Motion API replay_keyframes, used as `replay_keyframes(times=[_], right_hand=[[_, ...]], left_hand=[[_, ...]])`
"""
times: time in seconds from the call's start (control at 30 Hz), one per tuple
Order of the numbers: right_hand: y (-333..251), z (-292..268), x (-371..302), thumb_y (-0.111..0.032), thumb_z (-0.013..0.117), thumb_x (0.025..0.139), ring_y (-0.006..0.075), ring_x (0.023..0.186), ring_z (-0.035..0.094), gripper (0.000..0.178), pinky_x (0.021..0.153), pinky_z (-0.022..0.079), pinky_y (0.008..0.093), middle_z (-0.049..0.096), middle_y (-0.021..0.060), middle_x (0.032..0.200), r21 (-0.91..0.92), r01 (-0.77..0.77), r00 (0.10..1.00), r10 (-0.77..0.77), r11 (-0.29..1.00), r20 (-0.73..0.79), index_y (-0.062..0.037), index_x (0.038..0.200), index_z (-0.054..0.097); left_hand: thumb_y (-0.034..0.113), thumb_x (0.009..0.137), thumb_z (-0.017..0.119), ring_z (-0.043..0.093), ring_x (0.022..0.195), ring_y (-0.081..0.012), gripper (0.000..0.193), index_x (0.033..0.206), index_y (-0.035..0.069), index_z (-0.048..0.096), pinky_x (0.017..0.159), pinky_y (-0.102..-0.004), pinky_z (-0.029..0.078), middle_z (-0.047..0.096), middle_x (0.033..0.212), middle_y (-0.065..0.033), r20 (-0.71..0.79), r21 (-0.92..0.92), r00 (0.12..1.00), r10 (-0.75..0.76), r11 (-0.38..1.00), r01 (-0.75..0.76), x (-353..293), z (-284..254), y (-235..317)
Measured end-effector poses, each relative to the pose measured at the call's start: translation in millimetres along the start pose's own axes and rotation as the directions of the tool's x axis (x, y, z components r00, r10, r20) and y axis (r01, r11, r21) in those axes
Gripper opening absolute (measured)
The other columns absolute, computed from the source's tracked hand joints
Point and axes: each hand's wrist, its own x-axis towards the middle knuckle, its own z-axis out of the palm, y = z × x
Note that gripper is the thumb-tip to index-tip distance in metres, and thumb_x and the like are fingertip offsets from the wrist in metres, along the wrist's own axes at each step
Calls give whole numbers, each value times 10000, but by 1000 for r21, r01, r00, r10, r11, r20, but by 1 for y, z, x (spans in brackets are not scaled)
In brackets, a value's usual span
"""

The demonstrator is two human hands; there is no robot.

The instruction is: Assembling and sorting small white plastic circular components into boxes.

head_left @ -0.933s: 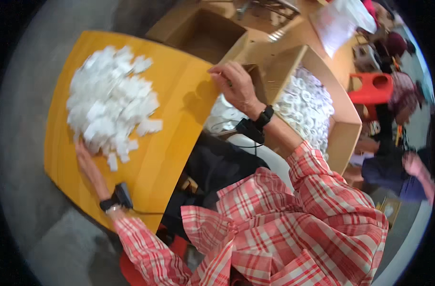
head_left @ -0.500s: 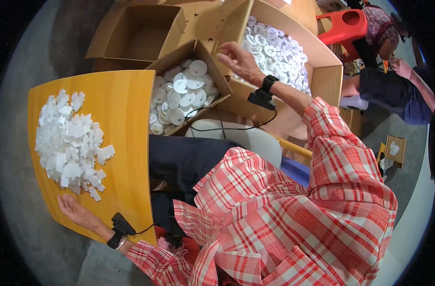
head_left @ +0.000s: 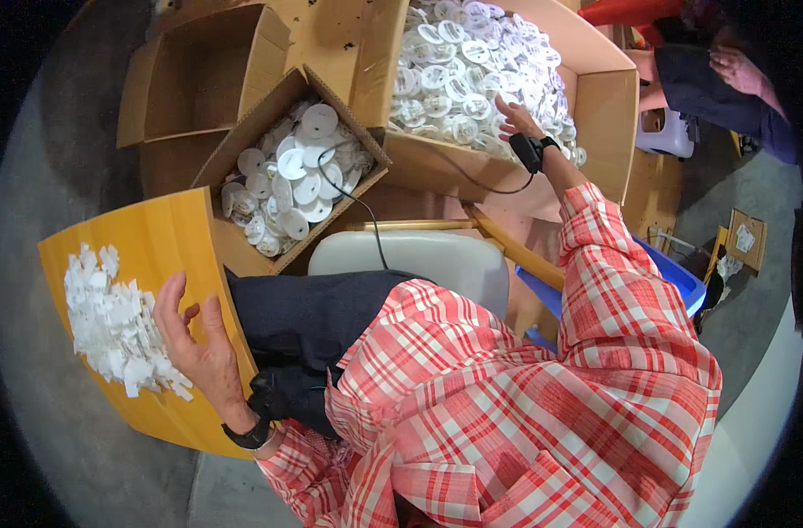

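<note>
White plastic, by the look of it, is what I have on both sides: loose discs (head_left: 472, 55) heaped in the large cardboard box (head_left: 602, 123), and a pile of flat pieces (head_left: 111, 324) along the left edge of the worktop (head_left: 175, 227). My right hand (head_left: 519, 120) is over the discs towards the large box's near right corner, fingers loosely spread, nothing visible in it; whether the fingertips touch, I can't tell. My left hand (head_left: 204, 357) is open and empty above the worktop's right edge, thumb apart from the fingers. A smaller box (head_left: 366, 145), also holding discs, sits by the worktop's far right corner. I judge the discs light, stiff and rather slippery, apt to slide over one another, so I'd pinch one by its rim; the flat pieces look light too, best taken by an edge
</note>
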Motion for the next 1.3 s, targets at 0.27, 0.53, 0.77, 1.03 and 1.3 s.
replay_keyframes(times=[0.27,0.53,0.77,1.03,1.3], right_hand=[[130,-78,24,-704,571,628,277,812,561,971,611,499,336,507,200,1042,-464,452,881,-463,762,99,1,1261,358],[34,-16,-7,-466,623,744,199,1026,509,672,863,385,320,544,130,1141,-77,262,930,-273,962,-247,58,1143,492],[33,-7,-11,-463,673,711,190,998,512,821,815,416,311,494,126,1162,327,7,977,63,945,-203,44,1267,347],[45,-16,-17,-642,647,610,381,1191,310,1066,869,355,556,168,227,1361,11,185,981,-184,983,-63,-166,1393,102],[7,1,-40,-637,694,564,365,1219,239,1171,808,355,602,136,175,1384,268,-46,998,53,962,-19,-282,1382,-65]], left_hand=[[100,800,601,484,858,-181,355,1141,62,509,634,-261,405,502,1069,-77,33,210,999,-4,978,-3,17,3,-17],[116,800,611,498,825,-160,354,1136,58,515,648,-248,408,498,1051,-73,85,39,986,-144,989,141,6,4,-23],[88,806,596,504,832,-160,322,1119,60,525,654,-252,416,501,1049,-75,115,75,991,-66,996,57,7,6,-23],[52,823,552,507,889,-167,275,1097,51,528,726,-264,434,489,1071,-77,172,21,980,-101,995,99,6,4,-27],[49,821,549,501,897,-180,253,1073,40,533,739,-266,436,478,1078,-89,180,31,976,-126,992,122,8,-2,-26]])
